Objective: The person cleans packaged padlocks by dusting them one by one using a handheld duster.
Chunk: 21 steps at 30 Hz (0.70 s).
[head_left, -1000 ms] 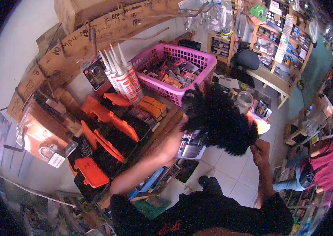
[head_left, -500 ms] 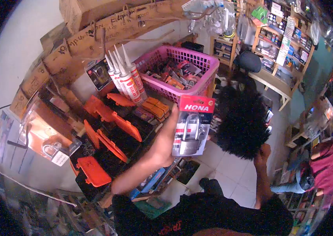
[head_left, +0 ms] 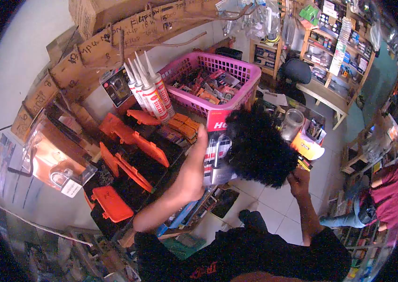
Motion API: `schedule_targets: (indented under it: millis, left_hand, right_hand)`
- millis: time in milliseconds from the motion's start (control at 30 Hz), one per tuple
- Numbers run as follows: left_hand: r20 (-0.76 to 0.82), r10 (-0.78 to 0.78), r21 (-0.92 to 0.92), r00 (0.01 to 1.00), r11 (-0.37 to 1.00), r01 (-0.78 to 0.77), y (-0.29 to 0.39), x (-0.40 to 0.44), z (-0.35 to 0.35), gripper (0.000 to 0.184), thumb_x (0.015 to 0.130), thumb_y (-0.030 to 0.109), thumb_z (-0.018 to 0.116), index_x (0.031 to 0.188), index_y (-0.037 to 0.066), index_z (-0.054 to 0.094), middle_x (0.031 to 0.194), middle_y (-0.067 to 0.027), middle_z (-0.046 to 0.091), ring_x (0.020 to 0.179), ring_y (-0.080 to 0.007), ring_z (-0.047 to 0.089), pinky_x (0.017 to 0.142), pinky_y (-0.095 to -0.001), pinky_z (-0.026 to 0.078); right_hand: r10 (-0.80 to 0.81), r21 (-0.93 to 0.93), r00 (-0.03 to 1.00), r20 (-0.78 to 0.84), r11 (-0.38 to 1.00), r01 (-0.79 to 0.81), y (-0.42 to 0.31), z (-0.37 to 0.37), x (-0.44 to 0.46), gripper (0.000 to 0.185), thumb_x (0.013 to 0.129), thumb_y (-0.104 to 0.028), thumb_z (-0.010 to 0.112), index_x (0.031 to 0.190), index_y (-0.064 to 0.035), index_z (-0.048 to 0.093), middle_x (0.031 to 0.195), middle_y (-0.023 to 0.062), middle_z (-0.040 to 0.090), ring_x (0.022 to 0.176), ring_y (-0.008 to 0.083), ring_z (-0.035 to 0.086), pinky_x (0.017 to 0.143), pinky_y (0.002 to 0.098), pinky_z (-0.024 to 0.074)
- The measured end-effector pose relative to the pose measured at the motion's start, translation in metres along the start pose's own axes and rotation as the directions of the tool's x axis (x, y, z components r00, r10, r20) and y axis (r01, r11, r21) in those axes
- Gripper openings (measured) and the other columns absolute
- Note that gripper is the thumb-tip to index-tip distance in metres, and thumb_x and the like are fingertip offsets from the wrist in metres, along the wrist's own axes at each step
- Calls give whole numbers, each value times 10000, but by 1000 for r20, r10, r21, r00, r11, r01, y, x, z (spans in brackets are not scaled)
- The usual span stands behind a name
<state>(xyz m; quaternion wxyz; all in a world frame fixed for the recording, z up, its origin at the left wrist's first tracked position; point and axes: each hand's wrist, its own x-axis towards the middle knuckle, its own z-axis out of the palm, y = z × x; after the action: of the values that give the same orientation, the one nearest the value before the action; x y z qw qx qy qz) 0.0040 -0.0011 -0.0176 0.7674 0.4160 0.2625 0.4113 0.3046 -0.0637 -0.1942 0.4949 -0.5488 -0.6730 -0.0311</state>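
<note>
My left hand point(head_left: 190, 175) grips a packaged padlock point(head_left: 213, 162) upright by its left edge. The pack has a red top and a clear front over the lock. In my right hand point(head_left: 299, 182) is a black feather duster point(head_left: 262, 150), its bushy head in front of the pack's right side and hiding part of its printing. My right fingers are closed around the duster's lower end; its handle is mostly hidden.
A pink basket point(head_left: 250, 91) of small packets stands behind the pack. Left of it are white sealant tubes point(head_left: 154, 96) and black cases with orange lids point(head_left: 152, 149). A clear jar point(head_left: 293, 123) stands behind the duster. A person in a maroon top point(head_left: 391, 197) is at right.
The duster has swung left, from beside the padlock pack to across its right side. The jar behind it has come into view. My left hand keeps hold of the pack.
</note>
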Motion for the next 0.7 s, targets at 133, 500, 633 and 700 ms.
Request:
schedule_targets:
  millis: [133, 500, 633, 700]
  left_hand:
    - [-125, 76, 69, 989, 995, -68, 5, -10, 14, 511, 885, 539, 296, 1126, 136, 498, 893, -26, 602, 755, -145, 577, 664, -321, 470]
    - [-60, 99, 360, 993, 930, -71, -7, -26, 6, 580, 863, 583, 295, 1209, 140, 438, 1020, -50, 565, 873, -174, 548, 757, -346, 443]
    - [53, -106, 277, 993, 957, 87, -2, -24, 10, 596, 865, 572, 305, 1278, 147, 365, 1099, -60, 536, 938, -203, 545, 810, -371, 442]
    - [89, -118, 269, 989, 959, 91, -9, -20, 3, 593, 868, 564, 304, 1295, 154, 344, 1125, -54, 524, 959, -209, 543, 823, -380, 442]
  right_hand:
    - [56, -37, 994, 89, 998, -53, -16, 10, -17, 330, 738, -202, 557, 512, -66, 359, 472, 83, 354, 433, 251, 361, 433, 366, 241]
    - [136, 53, 981, 136, 988, -144, -12, 32, -77, 181, 678, -131, 577, 589, -85, 427, 547, 83, 431, 528, 277, 403, 527, 376, 280]
    - [167, 195, 968, 185, 960, -203, -10, -20, -22, 282, 644, -161, 625, 567, -88, 364, 524, 58, 387, 520, 252, 386, 528, 378, 289]
    - [228, 40, 892, 391, 964, -263, -27, -81, 23, 198, 643, -139, 628, 586, -60, 456, 531, 67, 401, 536, 241, 421, 551, 359, 318]
